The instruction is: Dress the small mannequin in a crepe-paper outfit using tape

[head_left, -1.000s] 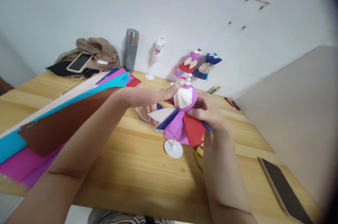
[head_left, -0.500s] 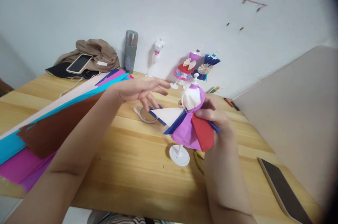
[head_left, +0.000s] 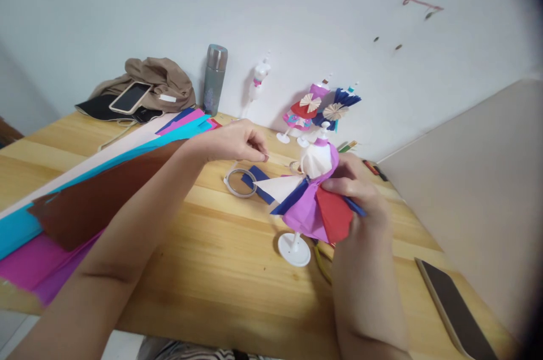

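Observation:
My right hand (head_left: 354, 184) is closed around the back of a small dress-form mannequin (head_left: 324, 129). Its paper dress (head_left: 303, 215) has a cream bodice, a purple shoulder strap and skirt, a red panel, and blue and cream pieces flaring left. The mannequin's round white base (head_left: 294, 250) shows below the skirt. My left hand (head_left: 241, 142) hovers to the left of the dress, thumb and fingers pinched together; a tiny pale bit shows at the fingertips, too small to name. Below that hand lies a roll of tape (head_left: 240, 183), beside a strip of blue paper (head_left: 259, 183).
Two dressed mannequins (head_left: 300, 114) (head_left: 339, 105) and a bare one (head_left: 259, 74) stand by the wall. A thermos (head_left: 214, 80), a phone (head_left: 130, 97) on a cap and sheets of coloured crepe paper (head_left: 85, 201) are at left. Yellow-handled pliers (head_left: 322, 264) and a tablet (head_left: 456, 306) lie right.
My left hand has gone from spread fingers to a pinch. My right hand keeps its hold on the mannequin; the whole view has shifted slightly.

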A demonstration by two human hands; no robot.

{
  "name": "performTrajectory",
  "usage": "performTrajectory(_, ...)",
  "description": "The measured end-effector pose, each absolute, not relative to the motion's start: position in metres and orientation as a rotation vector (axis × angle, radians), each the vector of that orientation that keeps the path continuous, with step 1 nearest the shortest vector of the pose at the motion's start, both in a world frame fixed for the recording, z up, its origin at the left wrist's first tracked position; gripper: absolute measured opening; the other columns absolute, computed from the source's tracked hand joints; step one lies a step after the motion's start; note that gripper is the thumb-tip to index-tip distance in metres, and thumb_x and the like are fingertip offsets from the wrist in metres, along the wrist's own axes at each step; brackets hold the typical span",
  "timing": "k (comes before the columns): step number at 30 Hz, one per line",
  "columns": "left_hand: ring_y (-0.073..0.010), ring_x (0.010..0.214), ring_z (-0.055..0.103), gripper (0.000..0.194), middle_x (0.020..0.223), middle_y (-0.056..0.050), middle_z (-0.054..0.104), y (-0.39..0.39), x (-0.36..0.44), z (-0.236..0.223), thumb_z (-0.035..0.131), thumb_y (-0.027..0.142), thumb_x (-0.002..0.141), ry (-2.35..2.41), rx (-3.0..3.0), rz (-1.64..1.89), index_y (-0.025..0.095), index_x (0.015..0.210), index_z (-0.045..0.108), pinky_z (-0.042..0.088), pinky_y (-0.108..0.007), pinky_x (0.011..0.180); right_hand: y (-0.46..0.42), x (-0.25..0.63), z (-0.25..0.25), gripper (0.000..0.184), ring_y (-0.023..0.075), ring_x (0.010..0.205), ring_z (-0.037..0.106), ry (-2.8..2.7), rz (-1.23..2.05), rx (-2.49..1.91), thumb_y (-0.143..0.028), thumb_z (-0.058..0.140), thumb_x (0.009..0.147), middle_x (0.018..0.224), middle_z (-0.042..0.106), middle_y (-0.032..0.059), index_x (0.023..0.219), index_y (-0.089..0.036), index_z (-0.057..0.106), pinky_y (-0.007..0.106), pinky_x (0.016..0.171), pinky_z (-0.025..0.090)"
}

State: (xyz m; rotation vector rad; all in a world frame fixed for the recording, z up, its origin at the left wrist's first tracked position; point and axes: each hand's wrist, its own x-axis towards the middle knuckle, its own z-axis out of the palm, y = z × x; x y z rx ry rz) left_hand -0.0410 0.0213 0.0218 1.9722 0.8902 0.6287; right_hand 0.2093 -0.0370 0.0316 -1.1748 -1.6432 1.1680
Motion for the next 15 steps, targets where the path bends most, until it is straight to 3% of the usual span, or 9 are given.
performTrajectory(5, -0.0098, 0.061, 0.056, 0.007, 0.063, 0.002, 0.066, 0.009, -0.045, 0.039, 0.069, 0.021, 0.070, 0.858, 1.948, 0.633, 0.016, 0.066, 0.072, 0.041, -0.021, 0.060, -0.034, 0.209, 0.029, 0.012, 0.0206, 0.059, 0.059, -1.610, 1.177, -1.164, -0.025, 0.070, 0.049, 0.062, 0.070, 0.0025, 0.060, -0.022, 0.071, 0.032, 0.059, 0.048)
performTrajectory(10, -0.0114, 0.068, 0.057, 0.008, 0.067, 0.002, 0.064, -0.003, -0.040, 0.047, 0.066, 0.021, 0.073, 0.860, 1.869, 0.683, 0.014, 0.071, 0.071, 0.040, -0.023, 0.064, -0.034, 0.211, 0.030, 0.013, 0.0193, 0.058, 0.059, -1.608, 1.181, -1.151, -0.023, 0.072, 0.051, 0.062, 0.070, 0.0025, 0.062, -0.019, 0.074, 0.032, 0.059, 0.047)
performTrajectory(15, -0.0096, 0.061, 0.050, 0.011, 0.062, 0.003, 0.058, -0.014, -0.033, 0.049, 0.067, 0.023, 0.075, 0.924, 1.882, 0.778, 0.015, 0.068, 0.070, 0.036, -0.023, 0.058, -0.033, 0.209, 0.030, 0.012, 0.0196, 0.058, 0.059, -1.617, 1.120, -1.200, -0.025, 0.072, 0.052, 0.064, 0.070, 0.0022, 0.064, -0.022, 0.072, 0.032, 0.056, 0.047)
